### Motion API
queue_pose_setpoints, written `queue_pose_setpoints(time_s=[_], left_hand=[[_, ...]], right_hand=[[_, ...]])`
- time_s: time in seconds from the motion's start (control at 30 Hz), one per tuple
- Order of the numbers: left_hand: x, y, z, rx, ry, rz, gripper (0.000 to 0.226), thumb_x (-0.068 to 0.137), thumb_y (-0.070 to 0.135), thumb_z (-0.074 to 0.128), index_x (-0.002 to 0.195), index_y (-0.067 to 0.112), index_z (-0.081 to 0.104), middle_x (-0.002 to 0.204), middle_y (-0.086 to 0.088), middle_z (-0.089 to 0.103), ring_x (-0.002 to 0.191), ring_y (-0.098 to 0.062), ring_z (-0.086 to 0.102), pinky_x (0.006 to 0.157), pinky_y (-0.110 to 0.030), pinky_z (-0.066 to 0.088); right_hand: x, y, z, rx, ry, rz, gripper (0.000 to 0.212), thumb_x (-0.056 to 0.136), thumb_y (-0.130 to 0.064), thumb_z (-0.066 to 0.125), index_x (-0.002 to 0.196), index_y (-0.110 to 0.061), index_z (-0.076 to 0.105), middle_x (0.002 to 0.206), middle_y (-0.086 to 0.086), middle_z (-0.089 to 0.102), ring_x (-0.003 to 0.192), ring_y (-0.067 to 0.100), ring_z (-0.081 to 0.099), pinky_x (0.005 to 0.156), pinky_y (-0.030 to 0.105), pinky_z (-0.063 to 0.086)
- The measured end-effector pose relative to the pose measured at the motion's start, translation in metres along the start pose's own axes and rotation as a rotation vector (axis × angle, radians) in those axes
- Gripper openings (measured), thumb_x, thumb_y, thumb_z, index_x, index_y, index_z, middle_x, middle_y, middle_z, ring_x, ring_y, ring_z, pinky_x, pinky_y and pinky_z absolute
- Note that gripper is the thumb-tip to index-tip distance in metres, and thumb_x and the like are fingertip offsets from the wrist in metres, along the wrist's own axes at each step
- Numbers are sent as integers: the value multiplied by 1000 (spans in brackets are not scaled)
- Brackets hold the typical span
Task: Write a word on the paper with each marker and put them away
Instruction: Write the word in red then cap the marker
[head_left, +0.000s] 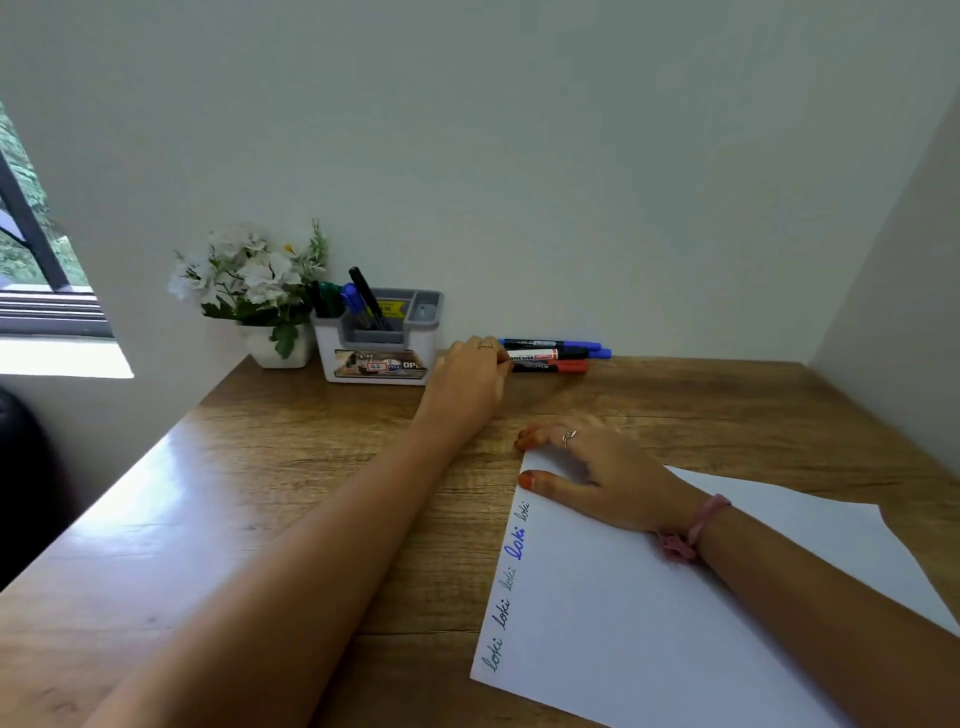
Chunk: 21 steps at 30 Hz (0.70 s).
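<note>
Our left hand (470, 371) reaches the markers (550, 355) lying by the wall, fingers curled at their near ends; we cannot tell if the grip has closed. Our right hand (597, 467) lies flat on the paper (649, 623). We should pinch one barrel only, lifting it clear of its neighbours.

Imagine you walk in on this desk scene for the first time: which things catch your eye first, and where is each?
First, the white paper at the lower right, with "loki" written five times along its left edge, held flat by the right hand. Next, the left hand reaching to the markers lying by the wall. Then the grey organiser with more markers, beside the white flowers at the back left.
</note>
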<state>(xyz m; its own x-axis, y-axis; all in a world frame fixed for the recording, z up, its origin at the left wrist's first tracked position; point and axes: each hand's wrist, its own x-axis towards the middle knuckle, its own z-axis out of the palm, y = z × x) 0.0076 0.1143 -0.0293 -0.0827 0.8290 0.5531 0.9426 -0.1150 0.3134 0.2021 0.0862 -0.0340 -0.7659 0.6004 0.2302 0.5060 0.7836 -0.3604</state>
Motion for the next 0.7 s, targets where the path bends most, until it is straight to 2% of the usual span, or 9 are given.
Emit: queue_pose_setpoints(time_s=[0.07,0.17,0.27,0.33,0.4,0.5,0.57,0.63,0.7], left_hand=[[-3,8,-21,-251,65,-25,20,93,20,53,108,9,60,104,-7,60,93,-17,56,87,-34,48],[-4,25,-56,-433,201,10,18,91,20,58,106,10,60,101,-2,61,89,-8,57,84,-22,49],[-8,43,-88,-566,204,52,20,88,19,63,106,11,62,97,1,63,88,-7,61,80,-14,50],[-11,54,-104,-612,128,71,19,85,19,67,103,12,65,90,3,65,83,-5,64,75,-12,51],[-16,64,-112,-633,-8,88,20,83,20,69,102,13,67,86,7,67,78,0,65,71,-8,49],[-25,76,-107,-694,-142,93,20,83,23,69,102,16,67,87,9,70,78,4,65,71,-9,49],[-28,80,-99,-770,-147,35,25,85,27,66,108,18,64,96,8,69,85,2,65,76,-12,51],[-30,78,-95,-712,-196,-33,38,87,38,62,119,19,56,104,8,65,89,3,61,73,-8,50],[-34,72,-91,-624,-343,-94,40,87,49,55,116,20,54,95,6,65,83,-2,61,70,-13,50]], right_hand=[[-1,-3,-2,24,7,-9,46,80,-66,44,112,-36,56,124,-17,56,116,6,47,101,41,38],[0,-7,-6,57,70,10,33,81,-52,61,106,-31,58,113,-16,60,107,3,54,97,39,42],[4,-14,-15,215,320,88,33,78,-40,71,101,-23,56,96,-9,62,87,5,57,80,15,43],[7,-19,-21,389,431,150,39,75,-40,73,104,-18,59,82,-6,59,68,5,52,64,10,41],[6,-22,-25,576,385,126,40,76,-44,71,108,-22,62,73,-7,54,63,6,48,61,15,40],[4,-25,-26,716,315,-15,11,89,-26,59,87,-33,67,66,-15,60,61,2,53,61,16,43],[4,-27,-28,743,366,-19,24,93,-16,51,76,-26,65,60,-14,57,57,3,48,58,17,41],[5,-28,-33,837,458,13,18,95,-14,48,84,-9,62,64,-11,59,59,2,52,59,16,43],[7,-26,-37,961,546,41,13,94,-10,48,93,-6,60,69,-9,65,64,0,58,61,15,48]])
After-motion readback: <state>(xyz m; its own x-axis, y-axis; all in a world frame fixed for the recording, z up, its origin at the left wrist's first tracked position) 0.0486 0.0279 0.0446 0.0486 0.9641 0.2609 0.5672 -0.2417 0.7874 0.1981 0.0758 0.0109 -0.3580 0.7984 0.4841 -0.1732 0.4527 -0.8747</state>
